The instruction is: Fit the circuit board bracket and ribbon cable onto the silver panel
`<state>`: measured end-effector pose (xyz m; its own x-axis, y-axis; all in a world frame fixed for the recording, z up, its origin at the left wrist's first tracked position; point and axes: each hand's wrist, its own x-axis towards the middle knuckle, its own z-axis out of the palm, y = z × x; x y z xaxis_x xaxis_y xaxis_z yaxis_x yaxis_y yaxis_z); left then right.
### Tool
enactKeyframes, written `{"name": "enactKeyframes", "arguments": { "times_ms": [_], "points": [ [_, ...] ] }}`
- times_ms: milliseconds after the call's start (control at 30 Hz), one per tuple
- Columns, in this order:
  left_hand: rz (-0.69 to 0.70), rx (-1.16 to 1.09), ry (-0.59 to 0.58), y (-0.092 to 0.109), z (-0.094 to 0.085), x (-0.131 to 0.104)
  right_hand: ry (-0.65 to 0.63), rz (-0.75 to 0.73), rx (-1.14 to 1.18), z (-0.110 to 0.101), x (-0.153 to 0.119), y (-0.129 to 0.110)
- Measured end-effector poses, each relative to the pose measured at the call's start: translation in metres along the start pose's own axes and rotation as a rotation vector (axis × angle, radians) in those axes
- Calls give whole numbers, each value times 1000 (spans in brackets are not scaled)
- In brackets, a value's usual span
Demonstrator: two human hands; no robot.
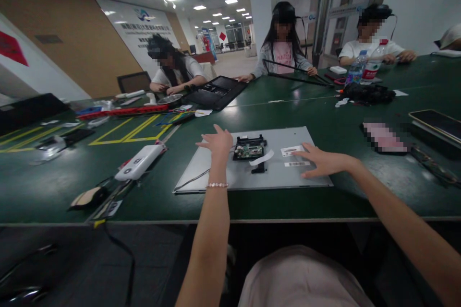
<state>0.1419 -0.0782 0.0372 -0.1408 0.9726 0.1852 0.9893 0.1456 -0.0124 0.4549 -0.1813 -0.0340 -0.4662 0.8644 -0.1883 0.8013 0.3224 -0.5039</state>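
Observation:
A flat grey display panel (248,178) lies on the green table in front of me, its back face up. Near its middle sits a small green circuit board (249,149) in a black bracket, with a curled white strip (262,158) across its lower right. My left hand (217,141) is over the panel's left part, beside the board, with its fingers spread and nothing in them. Over the right part, by two white labels, is my right hand (320,160), fingers apart and holding nothing. I cannot tell whether either hand touches the panel. A thin dark cable (193,179) runs across the panel's left corner.
Left of the panel lie a white power strip (140,162) and a computer mouse (89,197). To the right are a pink phone (384,137) and glasses (434,165). Bottles (356,69) stand farther back. Several people sit opposite, one touching a black laptop-like casing (219,92).

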Motion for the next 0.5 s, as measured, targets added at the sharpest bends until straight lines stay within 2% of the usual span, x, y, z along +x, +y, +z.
{"name": "enactKeyframes", "arguments": {
  "times_ms": [167, 267, 367, 500],
  "points": [
    [-23, -51, 111, 26, -1, -11, 17, -26, -4, 9, 7, -2],
    [89, -92, 177, 47, 4, -25, 26, -58, 5, 12, 10, -8],
    [213, -111, 160, 65, 9, -40, 51, -103, 1, 15, 14, -18],
    [332, -132, 144, 78, 16, -55, 106, -199, -19, 19, 20, -30]
  ]
}}
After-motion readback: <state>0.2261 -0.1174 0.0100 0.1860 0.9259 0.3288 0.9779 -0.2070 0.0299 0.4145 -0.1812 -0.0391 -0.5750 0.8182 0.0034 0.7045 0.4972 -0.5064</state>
